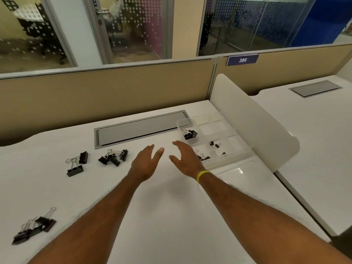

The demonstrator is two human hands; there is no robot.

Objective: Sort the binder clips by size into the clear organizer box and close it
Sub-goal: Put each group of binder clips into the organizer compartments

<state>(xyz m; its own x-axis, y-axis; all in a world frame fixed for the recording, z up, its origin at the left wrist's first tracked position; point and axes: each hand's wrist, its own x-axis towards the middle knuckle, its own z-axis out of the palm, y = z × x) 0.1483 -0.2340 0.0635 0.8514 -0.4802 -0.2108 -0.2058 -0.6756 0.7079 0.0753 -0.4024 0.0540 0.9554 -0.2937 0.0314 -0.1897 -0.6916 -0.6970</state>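
While both hands hover empty and spread at the desk's centre, left hand (146, 161) and right hand (185, 159), the box (215, 143) sits at two o'clock, lid open, holding a few clips (190, 134). Piles (113, 156) lie from nine to seven o'clock; mixing sizes is the risk. The grey hatch (141, 128) lies at twelve; nothing blocks the reach.

White desk (162, 216): binder clips (113, 156), organizer box (215, 138).
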